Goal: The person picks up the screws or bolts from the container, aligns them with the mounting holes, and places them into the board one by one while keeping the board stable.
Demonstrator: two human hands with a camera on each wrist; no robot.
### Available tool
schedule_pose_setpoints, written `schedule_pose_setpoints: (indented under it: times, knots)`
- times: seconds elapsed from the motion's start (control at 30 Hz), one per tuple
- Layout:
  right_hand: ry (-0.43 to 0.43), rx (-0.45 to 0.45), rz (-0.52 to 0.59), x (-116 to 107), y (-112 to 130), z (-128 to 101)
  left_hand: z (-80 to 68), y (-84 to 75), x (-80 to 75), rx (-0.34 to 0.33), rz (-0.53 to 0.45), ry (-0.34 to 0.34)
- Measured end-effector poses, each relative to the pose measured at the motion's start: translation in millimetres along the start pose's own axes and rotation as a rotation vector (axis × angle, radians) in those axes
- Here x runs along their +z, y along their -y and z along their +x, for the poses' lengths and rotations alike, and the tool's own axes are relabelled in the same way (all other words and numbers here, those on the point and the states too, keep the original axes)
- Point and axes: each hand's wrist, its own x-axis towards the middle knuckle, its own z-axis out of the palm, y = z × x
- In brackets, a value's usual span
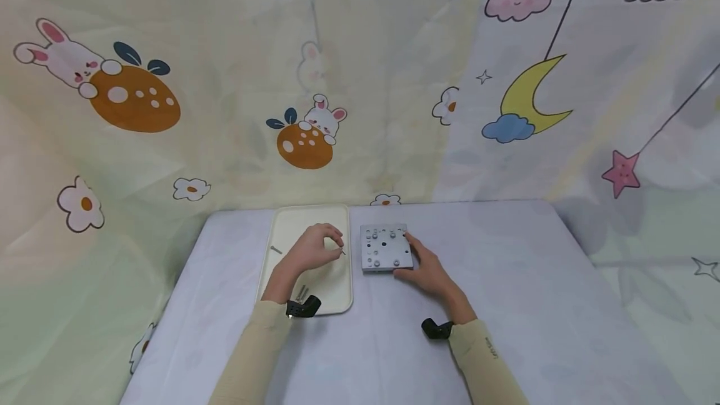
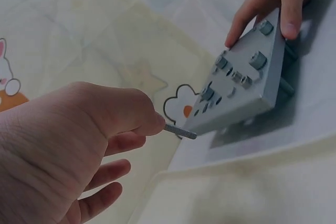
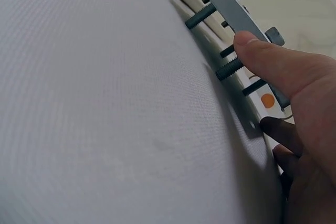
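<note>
A short threaded metal rod, probably a screw (image 2: 181, 131), sticks out from between the thumb and finger of my left hand (image 1: 312, 250), which pinches it above the tray's right side. Its other end is hidden by the fingers. Just right of the tray is a square grey metal plate (image 1: 388, 252) with holes and several bolts (image 2: 258, 60) set in it. Their threaded ends (image 3: 229, 70) stick out beneath the plate in the right wrist view. My right hand (image 1: 430, 272) grips the plate's right side, thumb at the near edge and fingers at the far right corner.
The cream tray (image 1: 350, 286) lies on the white-covered table (image 1: 506, 305). A small screw (image 1: 276, 250) lies at its left. Small dark marks or items (image 1: 302, 293) show beside the left wrist, too small to tell. A printed cloth (image 1: 236, 161) hangs behind the table.
</note>
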Motion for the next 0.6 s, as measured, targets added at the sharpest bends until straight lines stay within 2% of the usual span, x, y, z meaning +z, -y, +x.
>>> schedule_pose_setpoints:
  times: [0.27,0.4,0.6]
  knots:
    - [-0.005,-0.002,0.003,1,1,-1,29.2,-5.9,11.7,0.008,0.053,0.011]
    - [-0.002,0.002,-0.006,1,1,0,36.6,-10.6,14.8,0.015,0.03,0.02]
    - [-0.004,0.013,-0.003,2,-1,0,43.2,-14.8,21.0,-0.015,0.003,0.046]
